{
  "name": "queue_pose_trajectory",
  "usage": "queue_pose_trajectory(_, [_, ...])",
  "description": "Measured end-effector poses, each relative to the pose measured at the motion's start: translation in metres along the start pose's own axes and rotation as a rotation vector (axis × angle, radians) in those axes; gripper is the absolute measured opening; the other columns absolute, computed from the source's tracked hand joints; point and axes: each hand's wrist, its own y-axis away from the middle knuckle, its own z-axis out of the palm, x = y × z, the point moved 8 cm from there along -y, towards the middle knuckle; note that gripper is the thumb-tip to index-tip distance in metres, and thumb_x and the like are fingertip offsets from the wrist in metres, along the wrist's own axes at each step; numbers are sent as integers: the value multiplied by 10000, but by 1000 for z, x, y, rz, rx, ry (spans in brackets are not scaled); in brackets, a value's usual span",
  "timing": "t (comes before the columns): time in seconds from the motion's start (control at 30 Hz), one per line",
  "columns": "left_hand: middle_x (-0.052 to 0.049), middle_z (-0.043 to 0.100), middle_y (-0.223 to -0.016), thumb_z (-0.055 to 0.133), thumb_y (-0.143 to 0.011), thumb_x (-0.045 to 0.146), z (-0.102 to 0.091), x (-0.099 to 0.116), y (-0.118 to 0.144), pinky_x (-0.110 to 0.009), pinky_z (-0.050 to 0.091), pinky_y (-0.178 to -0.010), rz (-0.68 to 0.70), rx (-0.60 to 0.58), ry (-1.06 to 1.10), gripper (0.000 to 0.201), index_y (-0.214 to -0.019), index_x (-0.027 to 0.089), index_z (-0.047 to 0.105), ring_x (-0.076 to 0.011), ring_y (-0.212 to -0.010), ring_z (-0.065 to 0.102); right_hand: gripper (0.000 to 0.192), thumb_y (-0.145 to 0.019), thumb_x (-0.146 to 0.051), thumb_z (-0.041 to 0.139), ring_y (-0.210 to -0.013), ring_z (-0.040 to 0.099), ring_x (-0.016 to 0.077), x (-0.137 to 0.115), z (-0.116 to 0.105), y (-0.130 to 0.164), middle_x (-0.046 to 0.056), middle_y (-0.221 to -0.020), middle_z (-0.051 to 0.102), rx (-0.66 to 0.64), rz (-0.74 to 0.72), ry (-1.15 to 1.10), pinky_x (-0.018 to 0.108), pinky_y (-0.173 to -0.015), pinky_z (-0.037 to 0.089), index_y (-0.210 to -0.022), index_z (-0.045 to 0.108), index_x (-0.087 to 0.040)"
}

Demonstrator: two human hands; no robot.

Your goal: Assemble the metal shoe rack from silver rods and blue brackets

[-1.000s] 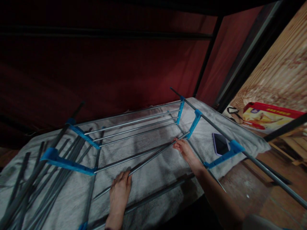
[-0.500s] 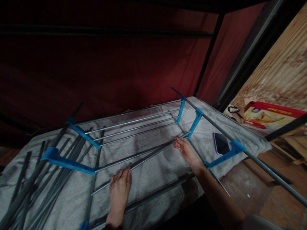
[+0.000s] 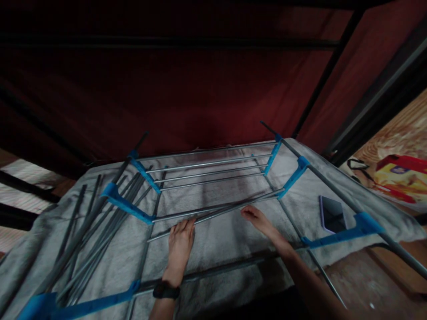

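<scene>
Head camera view: we find the left hand laid with its fingers over a loose rod; we cannot tell whether the grasp beneath is tight; the right hand is narrow, fingers curled inward, just below the same rod; we record this rod lying aslant above the grey blanket, converging with a fitted rod toward the blue bracket on the right; whether its right end is seated there we cannot confirm; its left end lies well short of the left blue bracket's upper end, near a side tube; farther back, we note parallel rods spanning between two more brackets; a pile of rods lies at left; a phone rests at right; a dark wristband circles the left wrist.
</scene>
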Motion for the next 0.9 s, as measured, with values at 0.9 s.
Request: queue_pose_trajectory(0.9, [-176,517,-1395,585,-875,164,-47,-31,9,-538,351,-1106,-408,611,233,379,-1251,200,611,-347,-1322,465,370,-945,-80,495,-1030,590,228,-76,81,6,72,-1116,699,-44,-799,1262,396,-983,414,-1238,666,-230])
